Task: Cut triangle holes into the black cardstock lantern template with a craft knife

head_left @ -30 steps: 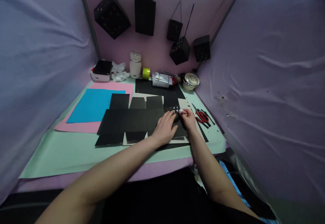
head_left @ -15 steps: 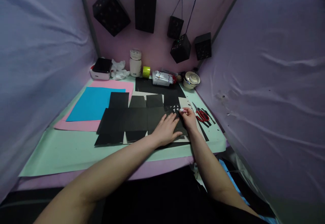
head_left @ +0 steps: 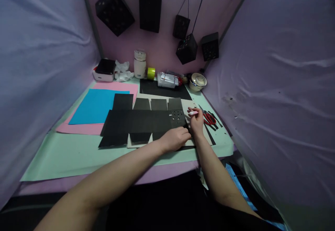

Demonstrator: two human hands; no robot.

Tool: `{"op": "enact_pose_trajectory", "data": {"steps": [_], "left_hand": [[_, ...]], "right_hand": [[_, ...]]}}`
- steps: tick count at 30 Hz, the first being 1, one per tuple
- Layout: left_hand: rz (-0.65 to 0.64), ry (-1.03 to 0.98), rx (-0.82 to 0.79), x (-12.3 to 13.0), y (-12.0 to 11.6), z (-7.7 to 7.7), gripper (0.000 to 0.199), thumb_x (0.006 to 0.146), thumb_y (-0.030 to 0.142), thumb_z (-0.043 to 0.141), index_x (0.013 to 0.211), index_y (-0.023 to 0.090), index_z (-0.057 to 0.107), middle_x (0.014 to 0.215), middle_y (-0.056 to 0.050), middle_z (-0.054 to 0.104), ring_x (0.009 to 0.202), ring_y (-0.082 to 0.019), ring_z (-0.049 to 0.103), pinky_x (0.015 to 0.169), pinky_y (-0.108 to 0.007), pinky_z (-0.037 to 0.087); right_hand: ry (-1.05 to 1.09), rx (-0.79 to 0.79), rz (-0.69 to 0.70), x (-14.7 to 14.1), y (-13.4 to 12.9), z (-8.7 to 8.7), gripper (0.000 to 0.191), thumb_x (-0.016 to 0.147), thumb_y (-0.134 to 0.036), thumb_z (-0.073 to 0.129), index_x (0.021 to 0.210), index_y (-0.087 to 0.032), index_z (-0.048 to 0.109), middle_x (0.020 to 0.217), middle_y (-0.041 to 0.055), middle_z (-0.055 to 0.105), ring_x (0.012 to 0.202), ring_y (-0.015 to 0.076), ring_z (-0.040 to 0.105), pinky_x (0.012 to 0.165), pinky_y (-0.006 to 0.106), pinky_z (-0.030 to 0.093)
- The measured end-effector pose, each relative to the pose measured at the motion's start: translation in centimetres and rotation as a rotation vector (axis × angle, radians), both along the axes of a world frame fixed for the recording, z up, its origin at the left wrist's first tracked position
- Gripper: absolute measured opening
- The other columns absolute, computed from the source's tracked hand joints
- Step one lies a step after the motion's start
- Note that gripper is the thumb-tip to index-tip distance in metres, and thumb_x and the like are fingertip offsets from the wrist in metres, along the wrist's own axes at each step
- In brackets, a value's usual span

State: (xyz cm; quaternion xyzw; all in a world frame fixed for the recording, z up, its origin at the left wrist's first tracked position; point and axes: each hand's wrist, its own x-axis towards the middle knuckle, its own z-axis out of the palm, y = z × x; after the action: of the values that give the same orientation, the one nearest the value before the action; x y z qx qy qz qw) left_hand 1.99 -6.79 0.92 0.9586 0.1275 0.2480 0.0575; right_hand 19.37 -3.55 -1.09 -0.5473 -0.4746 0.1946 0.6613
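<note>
A large black card sheet (head_left: 141, 121) with flaps along its front and back edges lies on the table, with a cluster of small cut-outs near its right end. My left hand (head_left: 176, 138) is closed at the card's front right corner, its fingertips pinched on the edge. A white and pink pen-like tool (head_left: 193, 113) is held in the closed fingers of my right hand (head_left: 196, 121), just right of the card. A pale board (head_left: 188, 104) shows beneath the card.
Red-handled scissors (head_left: 209, 118) and black strips lie right of my right hand. Blue paper (head_left: 96, 107) rests on pink paper (head_left: 78, 129) at the left. Jar, yellow tape and lidded bowl (head_left: 198, 81) stand behind; black boxes (head_left: 114, 11) hang above.
My left hand has gone from lying flat with spread fingers to gripping the card's corner. My right hand has drawn the tool slightly right, off the cut-outs, and the card's right end has shifted.
</note>
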Motion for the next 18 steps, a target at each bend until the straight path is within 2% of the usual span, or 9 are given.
{"op": "enact_pose_trajectory", "data": {"steps": [2, 5, 9, 11, 13, 16, 18], "left_hand": [[0.011, 0.039, -0.014, 0.1, -0.1, -0.4, 0.021, 0.098, 0.02, 0.043, 0.092, 0.017, 0.063, 0.09, -0.003, 0.065, 0.079, -0.017, 0.06, 0.066, -0.027, 0.042], [0.03, 0.062, -0.014, 0.4, -0.4, -0.8, 0.029, 0.101, 0.032, 0.043, 0.088, 0.017, 0.064, 0.082, -0.002, 0.066, 0.072, -0.017, 0.06, 0.061, -0.027, 0.039], [0.096, 0.05, 0.018, 0.3, -0.4, -0.3, 0.041, 0.101, 0.04, 0.04, 0.077, 0.016, 0.064, 0.073, -0.005, 0.065, 0.073, -0.019, 0.062, 0.068, -0.031, 0.041], [0.144, 0.051, 0.001, 0.2, -0.3, 0.0, 0.037, 0.1, 0.039, 0.042, 0.083, 0.016, 0.066, 0.084, -0.007, 0.067, 0.084, -0.021, 0.063, 0.076, -0.033, 0.044], [0.195, 0.069, -0.028, 0.1, -0.2, 0.1, 0.031, 0.098, 0.041, 0.048, 0.103, 0.016, 0.066, 0.11, -0.01, 0.067, 0.106, -0.024, 0.06, 0.091, -0.037, 0.043], [0.267, 0.156, -0.093, 0.1, -0.2, -0.3, 0.055, 0.093, 0.053, 0.053, 0.132, 0.014, 0.054, 0.144, -0.013, 0.049, 0.134, -0.029, 0.042, 0.109, -0.042, 0.032], [0.297, 0.216, -0.129, 0.2, -0.2, -0.7, 0.066, 0.092, 0.059, 0.05, 0.139, 0.013, 0.047, 0.15, -0.014, 0.042, 0.14, -0.03, 0.035, 0.113, -0.043, 0.027]], "right_hand": [[0.101, 0.039, -0.054, 0.1, -0.1, 0.2, 0.028, 0.084, -0.046, 0.058, 0.095, -0.022, 0.05, 0.097, 0.0063, 0.071, 0.083, 0.0166, 0.067, 0.079, 0.033, 0.051], [0.158, 0.042, -0.078, 0.1, -0.3, 0.9, 0.029, 0.082, -0.048, 0.061, 0.088, -0.021, 0.05, 0.072, 0.0017, 0.068, 0.063, 0.014, 0.063, 0.065, 0.028, 0.05], [0.146, -0.013, 0.022, -0.3, -0.8, 1.5, 0.03, 0.084, -0.051, 0.058, 0.083, -0.021, 0.053, 0.052, -0.0034, 0.057, 0.046, 0.0112, 0.05, 0.05, 0.024, 0.039], [0.163, -0.038, 0.091, -0.5, -1.0, 1.6, 0.033, 0.087, -0.053, 0.05, 0.092, -0.022, 0.056, 0.05, -0.0045, 0.055, 0.043, 0.0105, 0.044, 0.047, 0.024, 0.035], [0.166, -0.065, 0.131, -0.6, -1.0, 1.6, 0.035, 0.088, -0.054, 0.046, 0.097, -0.022, 0.058, 0.056, -0.0038, 0.056, 0.044, 0.0101, 0.042, 0.047, 0.024, 0.033], [0.16, -0.136, 0.141, -0.5, -1.0, 1.5, 0.029, 0.084, -0.05, 0.055, 0.089, -0.022, 0.061, 0.065, -0.0028, 0.058, 0.05, 0.0098, 0.045, 0.049, 0.024, 0.033], [0.127, -0.21, 0.14, -0.2, -1.0, 1.4, 0.023, 0.078, -0.044, 0.063, 0.084, -0.022, 0.062, 0.066, -0.003, 0.056, 0.054, 0.0103, 0.046, 0.05, 0.024, 0.033]]}}
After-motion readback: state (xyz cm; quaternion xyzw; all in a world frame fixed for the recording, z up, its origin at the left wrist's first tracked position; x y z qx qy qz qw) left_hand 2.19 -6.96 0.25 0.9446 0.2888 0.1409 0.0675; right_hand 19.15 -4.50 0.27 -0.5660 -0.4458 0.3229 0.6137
